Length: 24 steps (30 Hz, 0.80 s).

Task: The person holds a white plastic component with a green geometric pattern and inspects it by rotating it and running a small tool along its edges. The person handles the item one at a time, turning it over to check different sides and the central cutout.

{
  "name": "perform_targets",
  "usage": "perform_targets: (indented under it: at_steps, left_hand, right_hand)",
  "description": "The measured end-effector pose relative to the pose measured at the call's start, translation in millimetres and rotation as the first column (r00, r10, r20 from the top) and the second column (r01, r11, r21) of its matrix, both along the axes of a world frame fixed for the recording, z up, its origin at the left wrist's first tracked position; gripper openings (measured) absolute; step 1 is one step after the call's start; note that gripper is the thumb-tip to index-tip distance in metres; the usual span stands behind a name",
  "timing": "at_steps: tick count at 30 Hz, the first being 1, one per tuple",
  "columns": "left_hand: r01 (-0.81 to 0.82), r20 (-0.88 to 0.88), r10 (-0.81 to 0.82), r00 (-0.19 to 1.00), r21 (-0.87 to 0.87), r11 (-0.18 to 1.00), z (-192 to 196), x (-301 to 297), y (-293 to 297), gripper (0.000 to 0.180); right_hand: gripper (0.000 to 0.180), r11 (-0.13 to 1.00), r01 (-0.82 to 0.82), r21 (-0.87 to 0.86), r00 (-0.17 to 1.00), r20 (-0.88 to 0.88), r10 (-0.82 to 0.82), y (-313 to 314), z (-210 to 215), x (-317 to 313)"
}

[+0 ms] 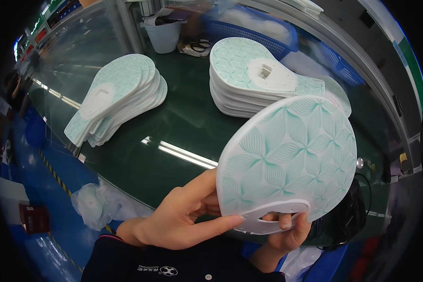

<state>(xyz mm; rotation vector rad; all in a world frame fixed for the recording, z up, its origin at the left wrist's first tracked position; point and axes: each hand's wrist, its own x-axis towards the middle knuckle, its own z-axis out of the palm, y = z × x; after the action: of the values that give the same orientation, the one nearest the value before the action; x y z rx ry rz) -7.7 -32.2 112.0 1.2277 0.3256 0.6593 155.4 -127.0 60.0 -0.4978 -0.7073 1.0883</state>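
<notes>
I hold up a rounded white plastic panel [291,155] with a teal leaf pattern, tilted over the near side of the table. My left hand [188,216] grips its left edge, thumb on the front face and fingers mostly behind. At the lower edge, my right hand [291,237] is closed on the panel, with fingertips showing through the oval cut-out. Beyond it at the right stands a tall stack of similar paddle-shaped panels [239,66], each with a narrow end. Another, leaning stack of panels [122,89] sits at the left.
The dark green table [183,117] has a curved-looking near edge. At its back are a white bucket [163,38], scissors [201,46] and a blue basket [251,29] with translucent bags. A black bag [351,211] lies at right. Clear plastic wrapping [96,202] hangs beyond the left edge.
</notes>
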Motion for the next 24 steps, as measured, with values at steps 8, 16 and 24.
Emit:
perform_targets:
  at_steps: [8,16,24]
  left_hand:
    - [-0.085,0.004,0.085,0.996,0.034,0.996,-2,-1,-3,0.046]
    - [-0.369,0.038,0.368,0.929,0.187,0.910,1,6,13,0.026]
    - [-0.342,0.087,0.344,0.935,-0.033,0.939,5,2,8,0.025]
  right_hand:
    - [0.030,1.000,0.001,-0.017,1.000,0.000,-0.001,-1,1,-4]
    - [0.033,1.000,0.003,0.004,1.000,0.016,-0.003,1,4,-8]
    - [0.033,0.997,0.049,0.066,0.998,-0.053,-0.045,-1,-3,-7]
